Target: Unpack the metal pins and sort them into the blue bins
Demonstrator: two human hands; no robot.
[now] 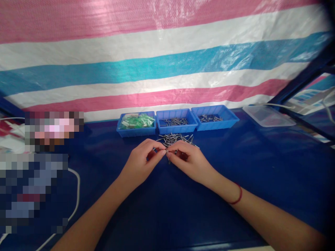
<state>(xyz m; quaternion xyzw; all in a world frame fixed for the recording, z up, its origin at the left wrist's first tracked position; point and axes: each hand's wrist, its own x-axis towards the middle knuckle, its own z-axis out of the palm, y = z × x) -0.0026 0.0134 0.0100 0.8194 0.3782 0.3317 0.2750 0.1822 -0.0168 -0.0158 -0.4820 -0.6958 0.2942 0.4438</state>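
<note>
My left hand [146, 157] and my right hand [188, 158] meet above the blue table, fingertips pinched almost together. Between them shows a tiny light-coloured piece, too small to name. Just behind my fingers lies a loose pile of thin metal pins [174, 138], partly covered by both hands. Beyond the pile stand three blue trays in a row. Green and clear plastic packets fill the left tray [137, 132]. Thin dark metal pins lie in the middle tray [178, 130] and in the right tray [222, 124].
A clear plastic lid [269, 116] lies right of the trays. At the left, a white cable [78, 188] curves over the blue table [248, 153] beside a blurred-out area. A striped plastic sheet [157, 69] hangs behind the table, with a blue frame post at the right.
</note>
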